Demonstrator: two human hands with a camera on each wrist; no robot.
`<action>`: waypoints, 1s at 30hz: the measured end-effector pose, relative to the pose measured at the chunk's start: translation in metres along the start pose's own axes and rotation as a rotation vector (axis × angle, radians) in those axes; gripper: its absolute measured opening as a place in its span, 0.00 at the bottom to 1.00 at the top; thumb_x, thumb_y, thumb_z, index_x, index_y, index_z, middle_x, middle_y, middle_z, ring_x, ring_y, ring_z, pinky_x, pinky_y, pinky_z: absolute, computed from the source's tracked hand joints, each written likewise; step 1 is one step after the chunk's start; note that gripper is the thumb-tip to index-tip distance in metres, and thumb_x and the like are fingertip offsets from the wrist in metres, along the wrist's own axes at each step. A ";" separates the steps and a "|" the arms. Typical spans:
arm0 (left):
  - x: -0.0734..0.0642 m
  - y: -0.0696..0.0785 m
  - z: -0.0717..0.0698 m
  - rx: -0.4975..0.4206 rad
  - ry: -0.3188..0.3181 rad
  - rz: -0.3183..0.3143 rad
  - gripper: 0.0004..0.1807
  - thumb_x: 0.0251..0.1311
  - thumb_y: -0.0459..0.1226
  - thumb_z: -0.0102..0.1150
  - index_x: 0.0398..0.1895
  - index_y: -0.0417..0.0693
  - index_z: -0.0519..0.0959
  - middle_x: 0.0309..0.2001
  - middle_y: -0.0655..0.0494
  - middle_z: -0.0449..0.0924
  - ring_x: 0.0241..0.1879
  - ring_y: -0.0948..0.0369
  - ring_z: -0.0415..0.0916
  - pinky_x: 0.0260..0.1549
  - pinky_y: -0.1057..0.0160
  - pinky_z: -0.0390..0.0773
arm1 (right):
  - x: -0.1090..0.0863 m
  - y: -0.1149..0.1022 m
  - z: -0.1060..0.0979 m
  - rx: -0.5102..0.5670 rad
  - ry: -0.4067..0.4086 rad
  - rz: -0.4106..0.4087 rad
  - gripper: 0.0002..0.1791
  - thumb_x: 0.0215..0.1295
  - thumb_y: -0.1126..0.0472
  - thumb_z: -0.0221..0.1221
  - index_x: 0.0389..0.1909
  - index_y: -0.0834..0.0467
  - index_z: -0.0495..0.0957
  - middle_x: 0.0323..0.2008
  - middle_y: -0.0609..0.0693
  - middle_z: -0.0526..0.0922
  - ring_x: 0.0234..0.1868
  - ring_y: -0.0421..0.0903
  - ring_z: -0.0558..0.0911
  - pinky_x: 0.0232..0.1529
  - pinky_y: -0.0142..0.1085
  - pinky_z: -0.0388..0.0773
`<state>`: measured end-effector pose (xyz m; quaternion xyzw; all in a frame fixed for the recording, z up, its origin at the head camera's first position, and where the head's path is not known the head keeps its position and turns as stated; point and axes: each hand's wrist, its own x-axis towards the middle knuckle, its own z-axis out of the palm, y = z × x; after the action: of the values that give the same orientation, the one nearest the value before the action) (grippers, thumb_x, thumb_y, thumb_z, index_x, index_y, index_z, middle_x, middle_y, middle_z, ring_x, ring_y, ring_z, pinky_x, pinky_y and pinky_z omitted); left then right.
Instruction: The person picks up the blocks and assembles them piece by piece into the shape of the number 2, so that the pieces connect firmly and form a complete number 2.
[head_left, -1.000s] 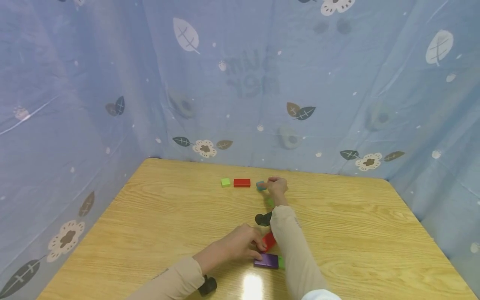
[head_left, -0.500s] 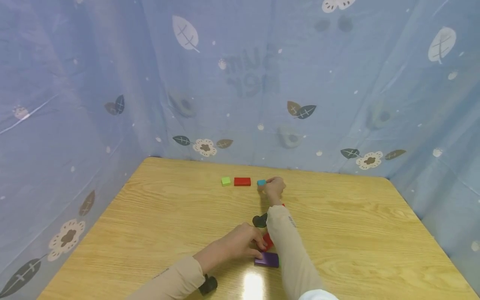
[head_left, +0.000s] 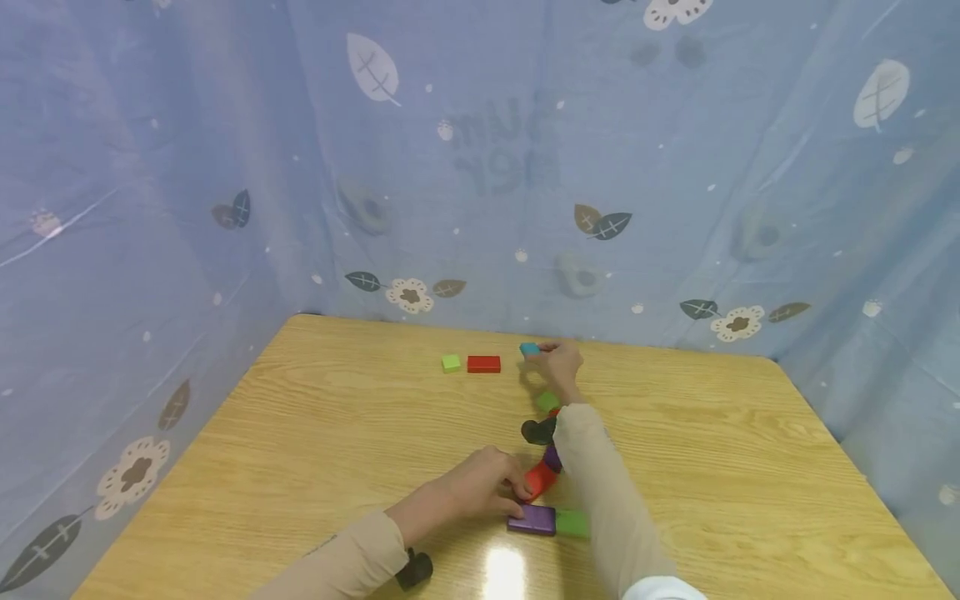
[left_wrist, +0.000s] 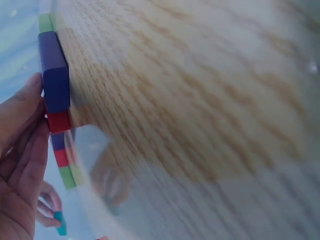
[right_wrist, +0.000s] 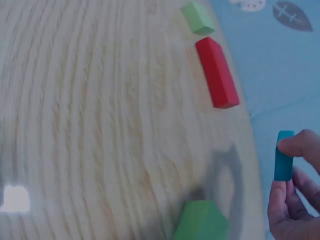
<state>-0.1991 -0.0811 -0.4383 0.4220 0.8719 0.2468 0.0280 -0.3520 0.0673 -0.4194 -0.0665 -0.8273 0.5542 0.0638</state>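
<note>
My right hand [head_left: 561, 364] pinches a small blue block [right_wrist: 284, 156] between thumb and fingers. The block is raised over the far part of the table, its shadow falling below. My left hand [head_left: 483, 486] rests its fingertips against a curved-looking red block [head_left: 540, 480] and a purple block [head_left: 532, 520]. A green block [head_left: 572, 523] abuts the purple one at its right end. From the red block a row runs away, with another purple block [head_left: 553, 458], a bit of red and a green block [head_left: 548, 402], partly hidden by the right wrist's black camera.
Along the table's far side lie a lime green block [head_left: 451, 364] and a long red block [head_left: 483, 364], left of my right hand. A blue patterned curtain [head_left: 480, 167] hangs behind the wooden table [head_left: 337, 417]. My right forearm crosses over the block row.
My right hand has picked up the blue block from the table and raised it slightly, away and to the right. The left hand has stayed where it was.
</note>
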 end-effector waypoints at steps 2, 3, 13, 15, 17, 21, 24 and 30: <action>0.000 0.000 -0.001 -0.003 -0.001 -0.003 0.11 0.46 0.39 0.73 0.34 0.46 0.87 0.34 0.62 0.85 0.38 0.72 0.78 0.45 0.78 0.72 | 0.004 -0.002 -0.004 0.000 -0.014 -0.016 0.17 0.52 0.68 0.68 0.42 0.71 0.81 0.46 0.67 0.80 0.55 0.63 0.72 0.57 0.50 0.71; 0.000 0.000 -0.001 -0.007 -0.002 -0.006 0.11 0.46 0.39 0.73 0.34 0.46 0.87 0.34 0.62 0.85 0.38 0.72 0.78 0.45 0.78 0.72 | 0.005 -0.003 -0.005 -0.013 -0.018 -0.029 0.17 0.53 0.67 0.68 0.43 0.71 0.81 0.45 0.66 0.82 0.53 0.62 0.75 0.56 0.49 0.73; 0.000 0.001 0.000 -0.036 -0.036 -0.060 0.11 0.48 0.39 0.73 0.35 0.48 0.86 0.34 0.64 0.84 0.37 0.75 0.77 0.41 0.81 0.71 | 0.008 0.000 -0.022 -0.076 -0.071 -0.124 0.17 0.52 0.68 0.68 0.43 0.69 0.82 0.42 0.64 0.84 0.45 0.58 0.81 0.49 0.45 0.78; -0.001 0.000 0.000 -0.045 -0.034 -0.064 0.10 0.48 0.38 0.73 0.35 0.47 0.86 0.34 0.64 0.84 0.37 0.75 0.77 0.41 0.81 0.71 | 0.007 0.001 -0.023 -0.072 -0.093 -0.140 0.17 0.51 0.68 0.69 0.43 0.69 0.82 0.41 0.63 0.84 0.43 0.57 0.82 0.47 0.44 0.79; -0.001 -0.001 0.001 -0.050 -0.032 -0.065 0.10 0.48 0.38 0.73 0.35 0.48 0.87 0.34 0.64 0.84 0.36 0.75 0.77 0.41 0.81 0.71 | 0.006 0.002 -0.024 -0.076 -0.119 -0.159 0.17 0.51 0.68 0.69 0.42 0.68 0.82 0.40 0.63 0.84 0.43 0.57 0.82 0.46 0.43 0.80; 0.000 -0.002 0.002 -0.061 -0.033 -0.062 0.10 0.48 0.39 0.73 0.35 0.48 0.87 0.34 0.65 0.84 0.36 0.76 0.76 0.41 0.80 0.72 | 0.004 0.000 -0.027 -0.096 -0.181 -0.213 0.18 0.51 0.67 0.69 0.44 0.68 0.82 0.42 0.63 0.84 0.44 0.56 0.82 0.47 0.43 0.80; 0.001 -0.002 0.002 -0.057 -0.035 -0.059 0.10 0.48 0.39 0.73 0.35 0.48 0.87 0.34 0.65 0.84 0.36 0.76 0.76 0.41 0.80 0.72 | 0.001 -0.002 -0.030 -0.101 -0.237 -0.268 0.18 0.52 0.68 0.68 0.45 0.69 0.81 0.43 0.64 0.83 0.45 0.57 0.82 0.47 0.43 0.80; 0.001 -0.001 0.002 -0.055 -0.027 -0.065 0.10 0.47 0.38 0.73 0.34 0.48 0.87 0.33 0.64 0.84 0.35 0.76 0.76 0.39 0.81 0.71 | 0.000 -0.002 -0.037 -0.078 -0.345 -0.336 0.18 0.51 0.72 0.66 0.45 0.71 0.80 0.43 0.65 0.83 0.45 0.59 0.82 0.47 0.41 0.80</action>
<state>-0.2002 -0.0798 -0.4398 0.3957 0.8777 0.2637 0.0594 -0.3456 0.1005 -0.4034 0.1652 -0.8460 0.5068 0.0101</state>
